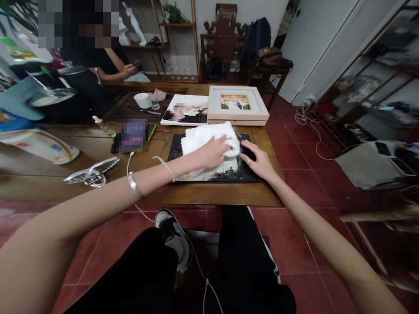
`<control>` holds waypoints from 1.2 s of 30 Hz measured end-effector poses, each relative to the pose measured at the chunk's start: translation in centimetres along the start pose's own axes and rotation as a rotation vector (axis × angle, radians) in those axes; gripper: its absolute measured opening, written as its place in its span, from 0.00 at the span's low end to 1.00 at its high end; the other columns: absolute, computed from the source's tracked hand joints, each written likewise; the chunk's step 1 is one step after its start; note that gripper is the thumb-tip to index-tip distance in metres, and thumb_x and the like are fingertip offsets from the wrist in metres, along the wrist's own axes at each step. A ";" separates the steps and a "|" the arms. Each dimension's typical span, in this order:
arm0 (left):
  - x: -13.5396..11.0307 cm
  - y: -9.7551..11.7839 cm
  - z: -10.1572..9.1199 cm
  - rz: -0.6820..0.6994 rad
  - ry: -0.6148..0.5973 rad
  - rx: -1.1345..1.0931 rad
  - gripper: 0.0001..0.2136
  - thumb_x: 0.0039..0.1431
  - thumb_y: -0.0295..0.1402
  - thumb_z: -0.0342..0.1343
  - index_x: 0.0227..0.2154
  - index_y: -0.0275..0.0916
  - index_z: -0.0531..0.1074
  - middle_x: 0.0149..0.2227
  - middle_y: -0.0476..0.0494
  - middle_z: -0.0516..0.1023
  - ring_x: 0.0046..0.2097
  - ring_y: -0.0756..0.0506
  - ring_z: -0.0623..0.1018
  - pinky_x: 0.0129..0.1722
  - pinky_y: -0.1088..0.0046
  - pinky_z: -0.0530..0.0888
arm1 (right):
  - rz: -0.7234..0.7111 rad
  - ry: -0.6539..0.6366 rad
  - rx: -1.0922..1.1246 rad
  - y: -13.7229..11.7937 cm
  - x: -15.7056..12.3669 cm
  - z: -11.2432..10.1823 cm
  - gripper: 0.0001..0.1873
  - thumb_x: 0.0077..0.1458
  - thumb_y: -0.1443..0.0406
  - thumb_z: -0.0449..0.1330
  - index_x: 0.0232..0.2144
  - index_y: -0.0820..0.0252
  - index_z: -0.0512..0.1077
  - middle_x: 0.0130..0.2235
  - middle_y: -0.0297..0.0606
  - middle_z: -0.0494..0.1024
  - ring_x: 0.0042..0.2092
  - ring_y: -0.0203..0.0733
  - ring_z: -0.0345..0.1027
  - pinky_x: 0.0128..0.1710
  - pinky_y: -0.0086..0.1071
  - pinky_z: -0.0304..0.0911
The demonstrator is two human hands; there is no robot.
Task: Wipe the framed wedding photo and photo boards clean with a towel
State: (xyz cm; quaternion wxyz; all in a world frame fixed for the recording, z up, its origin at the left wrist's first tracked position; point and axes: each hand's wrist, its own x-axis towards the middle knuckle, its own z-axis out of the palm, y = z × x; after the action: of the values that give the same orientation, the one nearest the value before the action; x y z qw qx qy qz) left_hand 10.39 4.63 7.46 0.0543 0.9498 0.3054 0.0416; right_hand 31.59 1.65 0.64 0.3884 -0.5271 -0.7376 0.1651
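Pressing down on a white towel (204, 135), left hand (212, 152) lying flat with fingers spread over it, towel resting on a dark picture panel (176, 150) whose long axis is running left to right along the wooden table (209, 194), right hand (257, 160) lying open, fingers splayed on the panel's right end, gripping nothing

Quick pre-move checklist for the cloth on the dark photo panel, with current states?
1. Left hand pressing on the white cloth: ok.
2. Right hand flat on the dark photo panel, steadying it: ok.
3. Panel fully supported by the table: ok, it lies flat near the front edge.
4. Framed picture clear of the cloth: ok, it lies behind the panel.
5. Phone and its cable clear of the panel: ok, off to the left.
6. Panel surface clean under the cloth: cannot tell, covered.
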 end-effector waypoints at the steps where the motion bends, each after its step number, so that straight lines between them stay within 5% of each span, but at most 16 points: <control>1: 1.5 -1.1 -0.1 0.039 0.017 -0.069 0.19 0.51 0.19 0.44 0.44 0.30 0.74 0.52 0.32 0.74 0.57 0.36 0.70 0.55 0.56 0.65 | -0.016 -0.007 -0.013 0.0 0.0 0.0 0.23 0.55 0.58 0.59 0.53 0.57 0.72 0.59 0.45 0.70 0.63 0.51 0.60 0.64 0.50 0.53; 6: 7.7 -1.6 -0.9 0.069 0.123 -0.287 0.12 0.51 0.25 0.44 0.29 0.33 0.73 0.36 0.38 0.78 0.38 0.42 0.75 0.41 0.66 0.69 | -0.056 -0.026 -0.057 -0.1 0.0 -0.1 0.22 0.54 0.56 0.61 0.50 0.57 0.74 0.59 0.44 0.70 0.62 0.52 0.61 0.63 0.50 0.55; 10: 8.4 -0.3 -1.4 0.079 0.058 -0.186 0.10 0.49 0.24 0.45 0.26 0.34 0.71 0.31 0.40 0.78 0.34 0.43 0.74 0.39 0.67 0.69 | -0.064 -0.031 -0.061 -0.1 0.0 -0.2 0.21 0.54 0.57 0.61 0.50 0.56 0.75 0.57 0.43 0.73 0.60 0.52 0.64 0.61 0.50 0.58; 16: -0.6 -3.0 -0.9 -0.072 -0.021 -0.006 0.15 0.50 0.20 0.43 0.33 0.33 0.75 0.41 0.34 0.80 0.48 0.39 0.77 0.50 0.64 0.71 | -0.042 -0.027 -0.018 0.2 0.0 0.0 0.22 0.54 0.56 0.62 0.51 0.53 0.74 0.59 0.40 0.70 0.63 0.51 0.59 0.64 0.52 0.53; 21: -8.6 -5.6 0.5 -0.222 -0.004 0.122 0.19 0.50 0.20 0.41 0.39 0.32 0.74 0.63 0.33 0.64 0.66 0.36 0.60 0.60 0.47 0.63 | -0.039 -0.003 0.015 0.0 0.0 0.1 0.22 0.53 0.58 0.63 0.51 0.54 0.74 0.59 0.41 0.71 0.63 0.51 0.59 0.64 0.53 0.52; 30: -9.4 -4.8 0.5 -0.253 -0.016 0.093 0.22 0.50 0.19 0.42 0.44 0.30 0.75 0.67 0.33 0.54 0.69 0.35 0.50 0.62 0.40 0.57 | -0.009 0.048 0.068 0.0 -0.1 -0.1 0.21 0.50 0.59 0.66 0.48 0.56 0.76 0.57 0.44 0.73 0.62 0.50 0.62 0.63 0.51 0.55; 36: -12.8 1.7 0.1 -0.179 -0.116 0.038 0.20 0.48 0.17 0.44 0.39 0.33 0.77 0.68 0.35 0.53 0.69 0.34 0.51 0.62 0.41 0.57 | -0.004 0.033 0.084 -0.1 0.0 -0.2 0.21 0.49 0.59 0.66 0.47 0.54 0.76 0.57 0.42 0.73 0.62 0.51 0.61 0.63 0.52 0.54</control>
State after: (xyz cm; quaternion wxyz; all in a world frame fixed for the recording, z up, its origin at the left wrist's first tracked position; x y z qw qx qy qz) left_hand 1.03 -4.24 7.00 0.0573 0.9204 0.3861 -0.0241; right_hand 31.67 1.54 0.82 0.4226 -0.5114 -0.7246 0.1867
